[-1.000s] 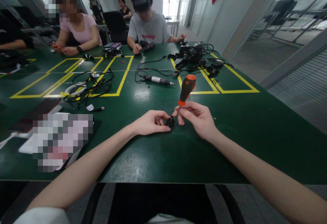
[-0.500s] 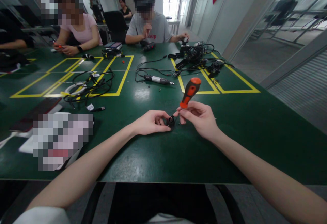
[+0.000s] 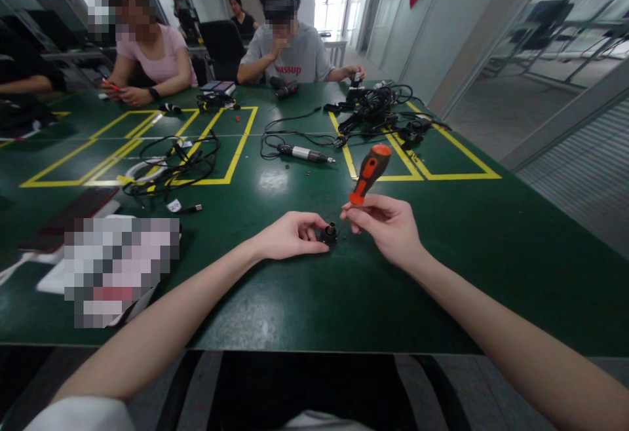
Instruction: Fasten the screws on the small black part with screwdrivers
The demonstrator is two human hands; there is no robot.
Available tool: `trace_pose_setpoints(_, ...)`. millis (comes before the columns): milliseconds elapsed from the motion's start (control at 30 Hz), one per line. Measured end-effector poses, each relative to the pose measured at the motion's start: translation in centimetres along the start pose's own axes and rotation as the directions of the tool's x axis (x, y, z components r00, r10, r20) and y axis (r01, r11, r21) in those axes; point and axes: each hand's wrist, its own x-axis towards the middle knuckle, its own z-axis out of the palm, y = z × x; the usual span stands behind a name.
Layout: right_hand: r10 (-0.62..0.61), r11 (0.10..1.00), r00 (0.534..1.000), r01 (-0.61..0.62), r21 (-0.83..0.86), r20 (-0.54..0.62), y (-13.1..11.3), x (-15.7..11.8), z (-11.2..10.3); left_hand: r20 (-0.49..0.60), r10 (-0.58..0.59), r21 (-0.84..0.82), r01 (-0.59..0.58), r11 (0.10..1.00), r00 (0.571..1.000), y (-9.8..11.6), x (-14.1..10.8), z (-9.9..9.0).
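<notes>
My left hand (image 3: 301, 234) is closed around the left side of a small black part (image 3: 329, 233) with a short round metal-like tube on top. The part rests on the green table (image 3: 275, 306); I cannot make out its exact kind. My right hand (image 3: 386, 221) grips an orange-and-black screwdriver (image 3: 371, 172) low on its handle, fingers pinched. The handle leans up and to the right, and its thin shaft slants down toward the right side of the black part. Whether the tip touches the part is too small to tell. A tiny dark speck lies beside it.
Ahead lies an electric screwdriver (image 3: 304, 153) with its cord. Tangled black cables (image 3: 376, 113) are at the far right, more cables (image 3: 171, 162) at the left. A phone (image 3: 69, 221) and a blurred pouch-like item (image 3: 132, 267) lie near my left forearm. People sit across the table.
My right hand has shifted slightly, and the screwdriver handle has moved a little right and tilted more. My left hand and the black part have stayed put. The person opposite moved a hand.
</notes>
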Motion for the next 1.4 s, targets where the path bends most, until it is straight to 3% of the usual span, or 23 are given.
trace_pose_setpoints(233, -0.002, 0.996, 0.993, -0.009, 0.09, 0.122, 0.21, -0.12, -0.06, -0.002, 0.003, 0.012, -0.003, 1.0, 1.0, 0.07, 0.04, -0.07)
trace_pose_setpoints(600, 0.036, 0.998, 0.997, -0.039, 0.04, 0.072, 0.04, -0.01, -0.12, -0.014, -0.009, 0.023, 0.009, 1.0, 1.0, -0.05, 0.05, -0.04)
trace_pose_setpoints(833, 0.013, 0.991, 0.989, -0.033, 0.13, 0.146, 0.33, -0.15, -0.04, -0.009, -0.006, 0.021, 0.006, 1.0, 1.0, 0.05, -0.03, -0.07)
trace_pose_setpoints(1167, 0.021, 0.997, 0.995, -0.027, 0.066, 0.094, 0.1, -0.08, 0.06, -0.014, 0.017, 0.025, -0.017, 1.0, 1.0, -0.22, 0.06, -0.06)
trace_pose_setpoints(1400, 0.023, 0.991, 0.99, -0.041, 0.127, 0.139, 0.37, -0.07, 0.14, -0.012, -0.004, 0.037, 0.005, 0.999, 1.0, 0.06, -0.02, -0.06)
